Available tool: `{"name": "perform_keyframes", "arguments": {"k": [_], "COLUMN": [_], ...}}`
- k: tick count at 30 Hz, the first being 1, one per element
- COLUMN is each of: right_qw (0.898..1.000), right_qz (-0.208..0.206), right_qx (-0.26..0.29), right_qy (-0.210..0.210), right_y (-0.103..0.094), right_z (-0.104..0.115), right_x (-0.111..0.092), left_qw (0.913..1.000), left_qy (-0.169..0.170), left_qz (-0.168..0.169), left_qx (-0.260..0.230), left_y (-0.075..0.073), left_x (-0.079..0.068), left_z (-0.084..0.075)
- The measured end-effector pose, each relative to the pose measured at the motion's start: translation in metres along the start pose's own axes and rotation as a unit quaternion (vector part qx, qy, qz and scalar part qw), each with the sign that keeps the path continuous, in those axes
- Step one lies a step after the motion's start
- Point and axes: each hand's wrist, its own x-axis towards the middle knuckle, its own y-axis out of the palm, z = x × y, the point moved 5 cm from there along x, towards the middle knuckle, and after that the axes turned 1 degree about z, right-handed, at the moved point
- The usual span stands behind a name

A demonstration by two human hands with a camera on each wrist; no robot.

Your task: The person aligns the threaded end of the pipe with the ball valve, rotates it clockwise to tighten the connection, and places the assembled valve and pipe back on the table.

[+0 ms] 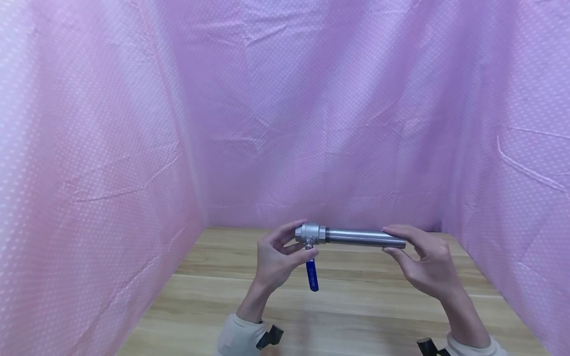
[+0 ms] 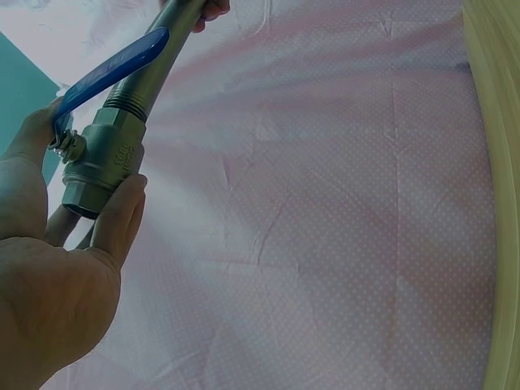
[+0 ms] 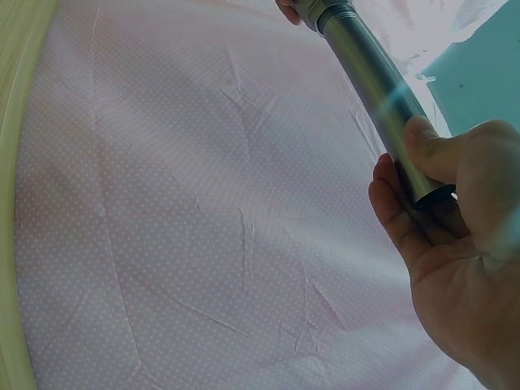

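A metal ball valve [image 1: 313,232] with a blue lever handle [image 1: 312,275] is joined to a steel pipe [image 1: 360,237], both raised over the table. My left hand [image 1: 280,257] grips the valve body at its free end, thumb by the lever's base. At the pipe's far end my right hand [image 1: 427,259] pinches it between thumb and fingers. Threads [image 2: 128,104] show where the pipe meets the valve in the left wrist view. In the right wrist view, the thumb lies along the pipe [image 3: 374,89] close to its end.
A light wood-grain table [image 1: 347,316] lies beneath both hands. Pink dotted sheeting [image 1: 311,123] hangs at the back and on both sides. Each sleeve carries a black wrist mount, such as the left mount [image 1: 271,337].
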Motion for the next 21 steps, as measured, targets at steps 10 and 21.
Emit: {"name": "perform_keyframes", "arguments": {"k": [10,21], "right_qw": [0.999,0.993], "right_qz": [0.025,0.025], "right_qx": [0.011,0.002], "right_qy": [0.037,0.111], "right_y": [-0.0014,-0.0001], "right_z": [-0.0057,-0.0089], "right_x": [-0.0068,-0.0087], "left_qw": [0.9996,0.9997], "left_qy": [0.026,0.021], "left_qz": [0.002,-0.007], "left_qx": [-0.009,-0.01], "left_y": [-0.001,-0.0025], "left_x": [0.0008,0.001], "left_z": [-0.0004,0.001]}}
